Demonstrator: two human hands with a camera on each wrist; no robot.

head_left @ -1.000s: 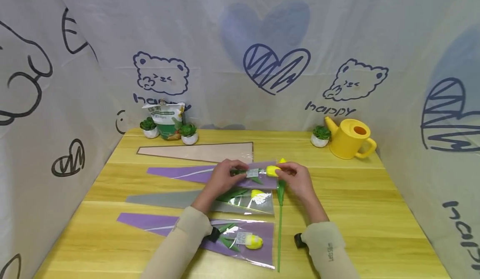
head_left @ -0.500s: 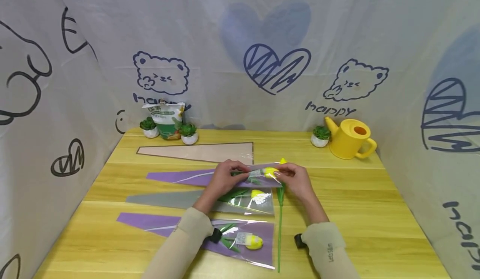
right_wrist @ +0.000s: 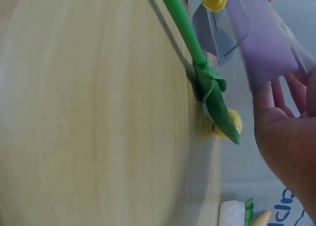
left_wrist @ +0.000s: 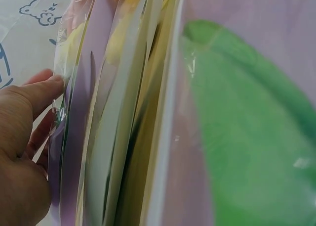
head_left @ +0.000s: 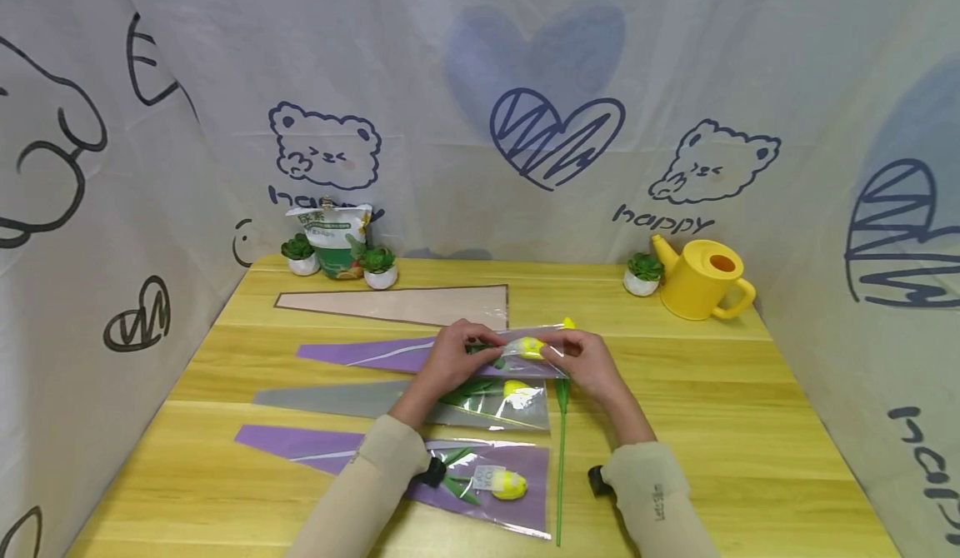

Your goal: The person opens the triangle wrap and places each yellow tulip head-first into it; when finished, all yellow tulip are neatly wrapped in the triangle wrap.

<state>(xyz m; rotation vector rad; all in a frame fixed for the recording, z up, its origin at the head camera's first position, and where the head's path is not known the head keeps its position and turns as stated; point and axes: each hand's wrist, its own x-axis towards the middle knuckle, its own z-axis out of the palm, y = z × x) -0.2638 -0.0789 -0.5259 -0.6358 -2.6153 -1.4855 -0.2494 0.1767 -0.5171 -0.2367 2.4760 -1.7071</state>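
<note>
1. On a wooden table [head_left: 675, 425], both hands meet at the wide mouth of a purple cellophane sleeve [head_left: 390, 355], just beyond the table's middle. A yellow tulip [head_left: 529, 346] sits inside that mouth.
2. The left hand [head_left: 453, 360] pinches the sleeve's upper film at the tulip's 9 o'clock; the right hand [head_left: 585, 361] pinches the mouth edge at its 3 o'clock.
3. The sleeve looks light, thin, slippery and easily creased, so the mouth edges seem the safest hold. The tulip looks light and soft, best gripped by its stem.
4. The head view alone shows 2 more filled sleeves nearer the person, 1 loose green-stemmed tulip [head_left: 560, 450] at 5 o'clock, and a yellow watering can [head_left: 701, 279] at 2 o'clock.
5. The left wrist view alone shows the film's layers edge-on against a thumb. The right wrist view shows the loose stem lying flat on the wood, beside an open palm.
</note>
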